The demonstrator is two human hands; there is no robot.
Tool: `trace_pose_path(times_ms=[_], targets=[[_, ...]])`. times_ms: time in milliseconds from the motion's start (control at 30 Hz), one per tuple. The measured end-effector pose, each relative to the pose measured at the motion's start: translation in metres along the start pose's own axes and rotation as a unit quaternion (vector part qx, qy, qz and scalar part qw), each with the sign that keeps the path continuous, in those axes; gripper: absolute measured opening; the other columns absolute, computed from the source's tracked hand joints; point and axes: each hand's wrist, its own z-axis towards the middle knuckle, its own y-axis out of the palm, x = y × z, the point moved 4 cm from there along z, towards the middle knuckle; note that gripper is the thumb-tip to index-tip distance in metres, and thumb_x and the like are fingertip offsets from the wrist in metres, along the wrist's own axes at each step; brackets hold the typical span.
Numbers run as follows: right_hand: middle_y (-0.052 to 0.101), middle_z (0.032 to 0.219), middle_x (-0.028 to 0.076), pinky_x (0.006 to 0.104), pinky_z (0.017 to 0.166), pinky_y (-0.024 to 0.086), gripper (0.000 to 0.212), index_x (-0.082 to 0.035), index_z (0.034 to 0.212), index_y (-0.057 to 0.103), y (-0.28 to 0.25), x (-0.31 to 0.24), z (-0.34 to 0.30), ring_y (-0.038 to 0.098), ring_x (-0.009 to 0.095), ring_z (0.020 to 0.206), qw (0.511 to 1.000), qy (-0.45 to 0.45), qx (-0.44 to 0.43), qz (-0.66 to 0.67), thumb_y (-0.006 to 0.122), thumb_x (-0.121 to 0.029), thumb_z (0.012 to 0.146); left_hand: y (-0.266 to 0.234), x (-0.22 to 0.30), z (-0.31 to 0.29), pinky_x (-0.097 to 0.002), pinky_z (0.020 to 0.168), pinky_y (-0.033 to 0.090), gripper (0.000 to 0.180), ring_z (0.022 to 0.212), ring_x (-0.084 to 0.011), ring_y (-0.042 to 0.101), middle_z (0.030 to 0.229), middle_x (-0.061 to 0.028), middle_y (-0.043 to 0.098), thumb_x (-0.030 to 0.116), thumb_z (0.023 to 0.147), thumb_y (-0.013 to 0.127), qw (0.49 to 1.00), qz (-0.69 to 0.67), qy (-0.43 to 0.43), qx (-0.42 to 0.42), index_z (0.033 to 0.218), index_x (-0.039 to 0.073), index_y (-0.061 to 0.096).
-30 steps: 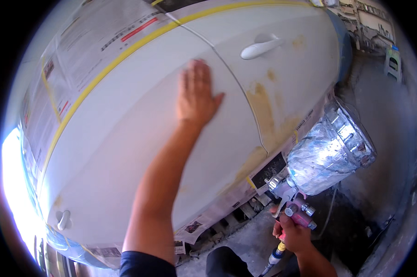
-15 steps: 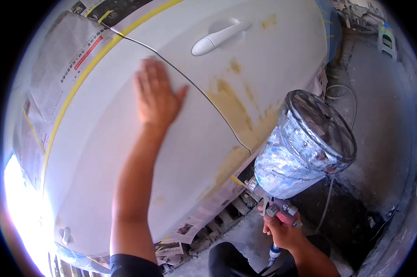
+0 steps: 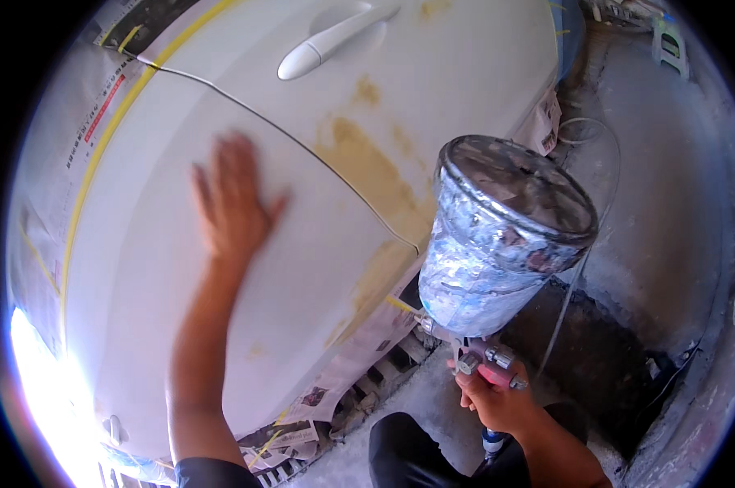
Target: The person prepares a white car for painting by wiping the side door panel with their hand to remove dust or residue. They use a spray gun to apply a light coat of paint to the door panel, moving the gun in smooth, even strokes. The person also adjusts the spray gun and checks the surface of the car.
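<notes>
My left hand (image 3: pixel 236 199) lies flat on a whitish car door panel (image 3: pixel 302 276), fingers spread and a little blurred. My right hand (image 3: pixel 497 401) is wrapped round the grip of a spray gun (image 3: pixel 491 363), whose paint-stained cup (image 3: pixel 506 236) stands on top with its lid facing up. The gun's nozzle end is near the door's lower edge. Across the seam from my left hand is a second door panel (image 3: pixel 465 81) with a door handle (image 3: pixel 331 42). Tan filler patches (image 3: pixel 367 159) show along the seam and the lower edge.
Newspaper (image 3: pixel 58 179) held by yellow tape (image 3: pixel 99 150) masks the upper edge of the panels, and more newspaper (image 3: pixel 335 382) hangs along the bottom. A pale hose (image 3: pixel 575 285) runs over the floor at the right. A green and white stool (image 3: pixel 670 47) stands at the far right.
My left hand has slid down and left across the panel. The view has shifted, and the spray gun in my right hand sits slightly further left and more upright.
</notes>
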Motion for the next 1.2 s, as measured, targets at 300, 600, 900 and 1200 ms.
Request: trace_pose_path(times_ms=[300,600,900,1200], targets=[[0.057,0.069,0.000,0.0244,0.053,0.044,0.024,-0.002,0.106,0.055,0.021,-0.003,-0.012,0.054,0.004,0.062,0.997,0.063,-0.034,0.039,0.066,-0.015,0.089,0.148,0.149,-0.195,-0.0396,0.119,0.007,0.075,0.147,-0.0233,0.013,0.159,-0.0087,0.017,0.048,0.093,0.042,0.915,0.046,0.363,-0.170,0.150,0.004,0.023],[0.063,0.071,0.014,0.0403,0.055,0.049,0.034,-0.005,0.112,0.056,0.005,0.015,0.018,0.065,0.032,0.063,0.974,-0.087,0.022,-0.210,0.062,-0.031,0.092,0.097,0.098,-0.138,-0.0442,0.119,0.009,0.073,0.147,-0.0198,0.011,0.157,-0.0029,0.023,0.049,0.092,0.046,0.943,-0.021,0.309,-0.118,0.151,0.011,0.026],[0.065,0.077,0.017,0.0458,0.061,0.051,0.034,-0.005,0.109,0.054,0.033,0.022,0.010,0.065,0.042,0.072,0.987,-0.052,-0.048,-0.142,0.063,-0.033,0.091,0.185,0.194,-0.242,-0.0457,0.116,0.018,0.070,0.145,-0.0203,0.020,0.151,-0.0064,0.035,0.039,0.085,0.053,0.841,0.010,0.507,-0.190,0.144,0.005,0.038],[0.063,0.085,0.022,0.0502,0.066,0.050,0.027,-0.003,0.102,0.045,0.015,0.020,0.012,0.063,0.042,0.076,0.984,-0.077,-0.085,-0.134,0.062,-0.015,0.084,0.126,0.255,-0.120,-0.0457,0.118,0.015,0.067,0.144,-0.0225,0.022,0.151,-0.0087,0.036,0.027,0.082,0.054,0.843,-0.086,0.518,-0.121,0.142,0.001,0.040]])
